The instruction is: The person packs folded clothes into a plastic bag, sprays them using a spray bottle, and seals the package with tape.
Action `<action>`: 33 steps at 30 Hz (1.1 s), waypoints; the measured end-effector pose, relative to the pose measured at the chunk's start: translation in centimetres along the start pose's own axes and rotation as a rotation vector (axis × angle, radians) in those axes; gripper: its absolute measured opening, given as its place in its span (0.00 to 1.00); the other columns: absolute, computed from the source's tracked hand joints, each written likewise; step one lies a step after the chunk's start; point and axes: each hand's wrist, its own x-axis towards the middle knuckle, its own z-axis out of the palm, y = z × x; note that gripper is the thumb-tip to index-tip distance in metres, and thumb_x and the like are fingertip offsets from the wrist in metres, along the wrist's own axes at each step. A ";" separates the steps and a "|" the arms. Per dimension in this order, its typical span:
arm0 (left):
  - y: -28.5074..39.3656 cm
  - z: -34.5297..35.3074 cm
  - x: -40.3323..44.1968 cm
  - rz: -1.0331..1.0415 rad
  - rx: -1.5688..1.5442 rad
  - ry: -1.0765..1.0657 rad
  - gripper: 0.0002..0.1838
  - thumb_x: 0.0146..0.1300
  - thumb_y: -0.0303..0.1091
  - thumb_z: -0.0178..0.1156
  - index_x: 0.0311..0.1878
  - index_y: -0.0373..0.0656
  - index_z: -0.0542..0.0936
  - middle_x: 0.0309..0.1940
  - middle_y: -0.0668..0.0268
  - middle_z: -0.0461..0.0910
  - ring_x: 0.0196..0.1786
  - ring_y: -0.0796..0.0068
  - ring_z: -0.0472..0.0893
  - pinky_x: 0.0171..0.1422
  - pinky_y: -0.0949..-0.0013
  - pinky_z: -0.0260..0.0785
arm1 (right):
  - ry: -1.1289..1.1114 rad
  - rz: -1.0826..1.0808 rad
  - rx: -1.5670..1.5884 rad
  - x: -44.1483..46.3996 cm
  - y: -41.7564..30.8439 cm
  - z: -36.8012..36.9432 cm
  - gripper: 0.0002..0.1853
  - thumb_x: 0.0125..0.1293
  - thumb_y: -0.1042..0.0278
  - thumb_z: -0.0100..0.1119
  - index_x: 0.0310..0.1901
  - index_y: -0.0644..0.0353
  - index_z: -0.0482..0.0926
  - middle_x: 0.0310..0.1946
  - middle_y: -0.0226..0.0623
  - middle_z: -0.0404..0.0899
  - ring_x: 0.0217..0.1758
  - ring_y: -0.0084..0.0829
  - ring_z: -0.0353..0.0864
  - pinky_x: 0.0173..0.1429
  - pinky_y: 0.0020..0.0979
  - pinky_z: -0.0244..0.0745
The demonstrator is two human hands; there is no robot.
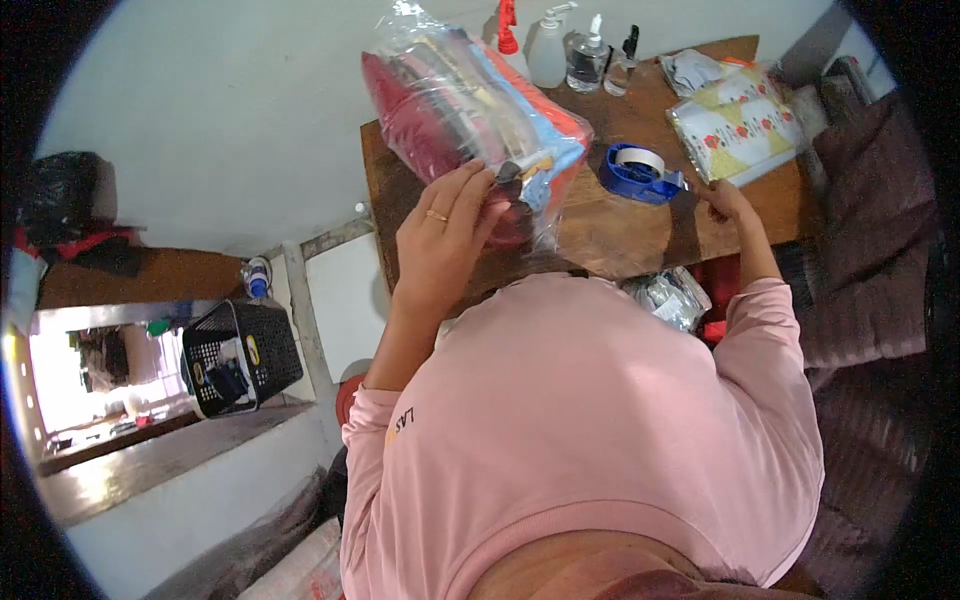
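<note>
A clear plastic bag of folded clothes point(470, 110), in maroon, light blue and orange, lies at the left of the wooden table point(640, 240). On its near end rests my left hand point(445, 225), fingers stretched out and a ring on one of them. To the right of the bag is a blue tape dispenser point(640, 188) with a pale roll in it. My right hand point(728, 203) is just beyond the dispenser's cutter end, its fingers curled together. Whatever is between those fingertips is too small to make out.
Along the wall stand a red-topped spray bottle point(508, 40), a white pump bottle point(548, 50) and clear bottles point(587, 62). Flower-printed packets point(740, 125) lie at the back right. A black basket point(245, 355) is at left, and a dark curtain point(875, 230) hangs at right.
</note>
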 end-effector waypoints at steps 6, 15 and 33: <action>0.0 0.2 -0.1 -0.003 -0.018 0.033 0.20 0.48 0.29 0.68 0.46 0.42 0.78 0.46 0.63 0.79 0.45 0.66 0.79 0.48 0.68 0.74 | -0.116 -0.123 0.139 -2.7 -1.6 -1.9 0.24 0.60 0.44 0.60 0.30 0.63 0.76 0.17 0.29 0.71 0.18 0.23 0.70 0.22 0.26 0.67; 0.5 0.3 0.0 -0.082 -0.004 -0.016 0.22 0.45 0.28 0.70 0.46 0.43 0.78 0.47 0.64 0.79 0.46 0.65 0.79 0.50 0.67 0.73 | -0.200 -0.272 0.774 -3.5 -0.2 1.8 0.17 0.64 0.52 0.58 0.24 0.53 0.70 0.41 0.31 0.77 0.39 0.20 0.72 0.45 0.26 0.71; 2.3 0.5 0.8 -0.217 0.012 -0.047 0.21 0.45 0.24 0.69 0.47 0.41 0.78 0.47 0.61 0.80 0.48 0.63 0.79 0.51 0.66 0.72 | -0.116 -0.284 0.250 0.5 2.6 -2.0 0.27 0.52 0.39 0.65 0.22 0.61 0.77 0.19 0.28 0.73 0.24 0.22 0.70 0.31 0.26 0.65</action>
